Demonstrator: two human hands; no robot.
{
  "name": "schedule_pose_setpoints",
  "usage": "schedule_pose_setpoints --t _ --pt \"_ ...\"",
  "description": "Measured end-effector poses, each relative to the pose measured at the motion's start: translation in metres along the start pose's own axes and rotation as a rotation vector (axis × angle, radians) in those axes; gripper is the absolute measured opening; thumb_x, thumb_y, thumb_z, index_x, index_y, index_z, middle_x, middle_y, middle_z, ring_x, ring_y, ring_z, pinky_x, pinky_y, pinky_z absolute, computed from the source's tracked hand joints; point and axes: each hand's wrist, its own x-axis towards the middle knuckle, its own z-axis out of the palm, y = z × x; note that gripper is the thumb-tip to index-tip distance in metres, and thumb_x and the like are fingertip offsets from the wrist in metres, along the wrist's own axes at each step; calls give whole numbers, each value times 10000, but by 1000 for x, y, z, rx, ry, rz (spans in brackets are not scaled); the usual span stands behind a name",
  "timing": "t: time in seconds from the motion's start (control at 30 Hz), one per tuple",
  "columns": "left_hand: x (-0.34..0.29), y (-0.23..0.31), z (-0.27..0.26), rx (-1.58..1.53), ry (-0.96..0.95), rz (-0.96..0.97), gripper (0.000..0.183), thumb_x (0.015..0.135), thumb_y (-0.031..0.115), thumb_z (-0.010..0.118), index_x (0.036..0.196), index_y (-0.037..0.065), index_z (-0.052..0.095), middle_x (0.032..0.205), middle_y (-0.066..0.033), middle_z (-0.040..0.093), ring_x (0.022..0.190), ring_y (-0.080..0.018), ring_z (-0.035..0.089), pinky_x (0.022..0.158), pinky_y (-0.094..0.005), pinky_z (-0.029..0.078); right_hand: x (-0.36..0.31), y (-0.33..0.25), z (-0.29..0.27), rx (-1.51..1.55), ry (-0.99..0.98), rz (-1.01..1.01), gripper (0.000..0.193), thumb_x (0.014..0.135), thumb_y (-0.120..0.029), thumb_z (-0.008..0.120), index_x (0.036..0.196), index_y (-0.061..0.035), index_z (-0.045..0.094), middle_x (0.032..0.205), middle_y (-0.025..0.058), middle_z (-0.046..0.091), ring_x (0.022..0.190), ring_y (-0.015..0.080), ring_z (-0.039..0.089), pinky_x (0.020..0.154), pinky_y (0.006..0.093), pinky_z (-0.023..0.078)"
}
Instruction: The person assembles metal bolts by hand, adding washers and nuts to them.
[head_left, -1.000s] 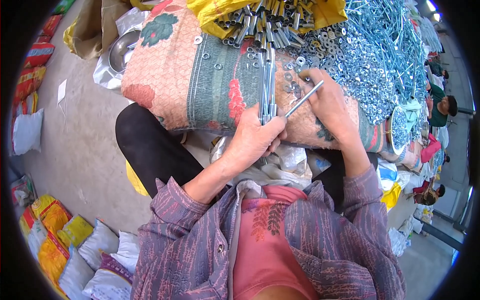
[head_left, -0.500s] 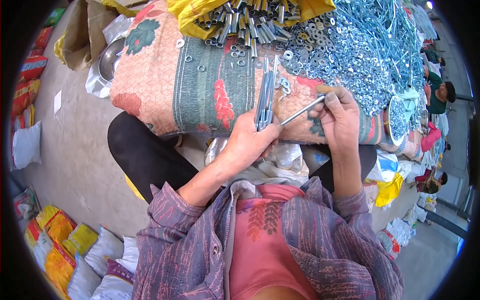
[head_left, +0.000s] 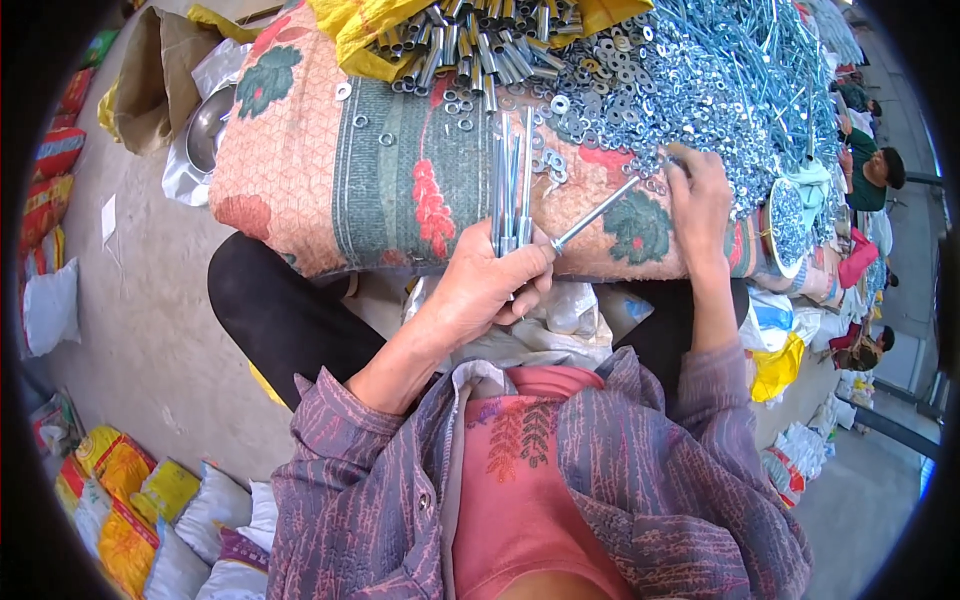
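My left hand [head_left: 497,272] is closed around several long metal bolts [head_left: 512,185] with thicker sleeves at their lower ends. Most stand upright in a bunch. One separate bolt [head_left: 598,212] slants out to the right between my thumb and fingers, its thin end free. My right hand [head_left: 698,205] is at the near edge of a pile of small washers and nuts [head_left: 690,120], fingers bent and fingertips drawn together. Whatever lies between those fingertips is too small to make out. A few loose washers [head_left: 549,165] lie beside the upright bolts.
A flowered padded cover [head_left: 290,180] forms the work surface. Metal tubes [head_left: 480,50] spill from a yellow sack [head_left: 350,40]; long bolts [head_left: 770,60] are heaped far right. A bowl of small parts [head_left: 787,225] stands at right, a metal bowl [head_left: 205,135] at left. Filled sacks [head_left: 215,510] lie behind left.
My right hand has left the slanting bolt and moved right and up to the washer pile. The bolt's thicker part now shows near my left hand, which still grips the bunch.
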Motion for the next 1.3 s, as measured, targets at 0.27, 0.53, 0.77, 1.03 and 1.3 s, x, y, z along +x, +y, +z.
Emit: schedule_pose_setpoints --t 0.27,0.53,0.77,1.03,1.3 --pt "1 2 1 45 22 -4 111 849 141 577 868 53 513 680 -37 549 448 -50 456 320 -177 262 3 20 4 -105 -59 -145 66 828 -119 552 861 -68 525 794 123 504 738 313 539 643 413 431" --pt "3 -2 4 122 41 -11 103 843 141 567 807 56 523 666 -33 549 443 -51 459 326 -184 272 14 1 -21 194 -117 195 160 780 -50 543 914 -47 630 680 53 546 572 122 513 566 253 437" --pt "3 -3 2 168 27 -21 97 830 131 560 793 45 535 634 -28 537 427 -54 450 324 -190 271 -5 -53 -30 1222 -473 388 131 826 -44 582 931 18 630 713 14 573 590 65 535 566 194 443" --pt "1 3 0 66 -25 -91 108 838 131 580 807 35 540 641 -42 561 423 -55 447 313 -190 254 -13 -62 -23 1551 -604 566 122 821 -45 607 922 23 612 725 52 589 606 97 572 533 205 479" --pt "0 12 0 -40 -6 -29 138 847 144 594 900 18 576 630 -49 569 396 -47 420 322 -174 246 -15 -68 -41 1489 -421 467 174 820 -42 616 976 32 594 768 70 617 620 107 591 548 217 511"
